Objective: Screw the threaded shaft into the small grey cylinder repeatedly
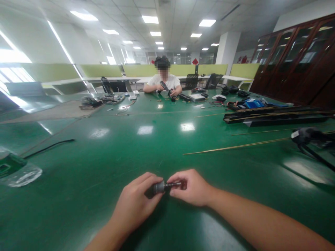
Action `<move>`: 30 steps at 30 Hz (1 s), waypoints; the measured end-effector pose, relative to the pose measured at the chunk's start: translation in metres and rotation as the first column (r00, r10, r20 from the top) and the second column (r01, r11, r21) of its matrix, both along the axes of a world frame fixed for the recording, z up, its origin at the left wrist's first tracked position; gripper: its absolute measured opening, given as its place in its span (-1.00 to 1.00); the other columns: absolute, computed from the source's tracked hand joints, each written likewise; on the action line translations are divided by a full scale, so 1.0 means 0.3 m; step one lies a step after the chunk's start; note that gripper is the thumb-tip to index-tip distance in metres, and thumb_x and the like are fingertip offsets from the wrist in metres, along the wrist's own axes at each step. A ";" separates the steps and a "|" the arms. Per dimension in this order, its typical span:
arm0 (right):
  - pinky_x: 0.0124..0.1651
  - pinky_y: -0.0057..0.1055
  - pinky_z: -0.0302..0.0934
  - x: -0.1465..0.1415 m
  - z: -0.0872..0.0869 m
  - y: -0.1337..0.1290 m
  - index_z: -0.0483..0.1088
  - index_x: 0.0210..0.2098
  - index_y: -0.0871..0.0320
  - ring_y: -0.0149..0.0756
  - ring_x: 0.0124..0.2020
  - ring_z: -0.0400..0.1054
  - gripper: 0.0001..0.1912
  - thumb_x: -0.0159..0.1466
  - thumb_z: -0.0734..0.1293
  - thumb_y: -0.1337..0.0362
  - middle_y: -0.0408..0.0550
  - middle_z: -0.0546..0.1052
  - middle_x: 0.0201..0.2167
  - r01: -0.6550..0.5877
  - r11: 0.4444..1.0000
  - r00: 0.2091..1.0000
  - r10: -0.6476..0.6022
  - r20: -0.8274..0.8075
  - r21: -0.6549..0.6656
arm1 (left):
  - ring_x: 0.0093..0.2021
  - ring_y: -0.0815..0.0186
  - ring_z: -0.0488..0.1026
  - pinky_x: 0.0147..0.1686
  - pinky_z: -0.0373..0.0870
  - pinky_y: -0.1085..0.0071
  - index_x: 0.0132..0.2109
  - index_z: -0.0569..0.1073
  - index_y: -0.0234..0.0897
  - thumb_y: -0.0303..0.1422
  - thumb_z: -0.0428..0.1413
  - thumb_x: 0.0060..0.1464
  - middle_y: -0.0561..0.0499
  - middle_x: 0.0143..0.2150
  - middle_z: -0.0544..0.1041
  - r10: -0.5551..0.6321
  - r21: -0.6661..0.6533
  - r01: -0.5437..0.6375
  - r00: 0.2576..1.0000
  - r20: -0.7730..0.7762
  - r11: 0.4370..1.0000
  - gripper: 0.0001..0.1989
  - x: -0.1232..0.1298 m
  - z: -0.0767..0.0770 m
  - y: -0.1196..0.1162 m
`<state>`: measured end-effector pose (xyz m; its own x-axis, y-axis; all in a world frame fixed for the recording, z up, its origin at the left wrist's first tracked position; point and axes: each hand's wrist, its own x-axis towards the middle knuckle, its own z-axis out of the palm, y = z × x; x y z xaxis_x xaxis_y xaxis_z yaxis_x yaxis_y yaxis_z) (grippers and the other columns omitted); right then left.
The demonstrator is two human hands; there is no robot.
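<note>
Low in the middle of the view, my left hand (140, 198) is wrapped round a small grey cylindrical part (158, 187). From its right end a thin dark metal shaft (175, 184) sticks out toward my other hand. My right hand (192, 187) has its thumb and fingers closed around that shaft, close to the cylinder. Both hands are just above the green tabletop (117, 153). Fine detail of the shaft is blurred and partly hidden by the fingers.
Thin brass rods (235, 145) and black metal channels (277, 116) lie at right, beside a black cabled device (311, 137). A plastic bottle (23, 174) lies left, near a black cable (49, 148). Across the table, a person (163, 80) holds a power tool among small parts.
</note>
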<state>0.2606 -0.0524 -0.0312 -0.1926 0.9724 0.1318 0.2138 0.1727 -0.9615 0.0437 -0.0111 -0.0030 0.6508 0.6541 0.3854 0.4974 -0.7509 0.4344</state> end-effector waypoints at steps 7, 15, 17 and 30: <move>-0.35 -0.45 0.28 -0.001 -0.002 0.001 0.60 -0.25 0.22 -0.33 -0.45 0.40 -0.78 0.07 0.48 0.38 -0.08 0.58 -0.42 0.023 1.000 1.000 -0.023 -0.018 0.003 | -0.22 0.34 0.49 -0.21 0.40 0.46 -0.12 0.51 -0.16 -0.34 0.18 0.15 0.05 -0.21 0.53 0.015 -0.017 -0.014 1.000 0.007 1.000 -0.87 0.017 0.006 -0.013; -0.36 -0.48 0.27 -0.003 -0.008 0.001 0.58 -0.32 0.21 -0.34 -0.44 0.43 -0.85 0.07 0.48 0.39 -0.10 0.58 -0.44 0.049 0.999 0.999 -0.049 -0.019 0.015 | -0.23 0.33 0.50 -0.22 0.40 0.44 -0.14 0.52 -0.15 -0.31 0.19 0.15 0.06 -0.22 0.54 0.016 -0.043 -0.015 1.000 0.013 0.999 -0.88 0.022 0.004 -0.020; -0.37 -0.48 0.26 -0.003 -0.007 0.002 0.58 -0.31 0.21 -0.34 -0.45 0.41 -0.86 0.08 0.47 0.37 -0.11 0.57 -0.45 0.051 0.998 0.999 -0.051 -0.004 0.027 | -0.22 0.33 0.50 -0.21 0.40 0.44 -0.13 0.52 -0.13 -0.31 0.20 0.14 0.07 -0.21 0.54 0.021 -0.050 -0.020 1.000 0.011 0.999 -0.87 0.019 0.001 -0.018; -0.41 -0.48 0.20 0.001 -0.009 -0.003 0.57 -0.32 0.22 -0.38 -0.50 0.34 -0.86 0.13 0.45 0.29 -0.12 0.54 -0.49 0.059 0.998 0.998 -0.060 0.033 0.022 | -0.20 0.32 0.52 -0.20 0.45 0.44 -0.11 0.55 -0.12 -0.29 0.21 0.13 0.06 -0.20 0.57 0.022 -0.047 -0.022 1.000 0.013 0.999 -0.84 0.014 -0.005 -0.010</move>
<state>0.2610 -0.0532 -0.0340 -0.1391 0.9793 0.1469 0.2560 0.1788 -0.9500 0.0480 -0.0140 -0.0044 0.6312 0.6856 0.3626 0.5075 -0.7186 0.4754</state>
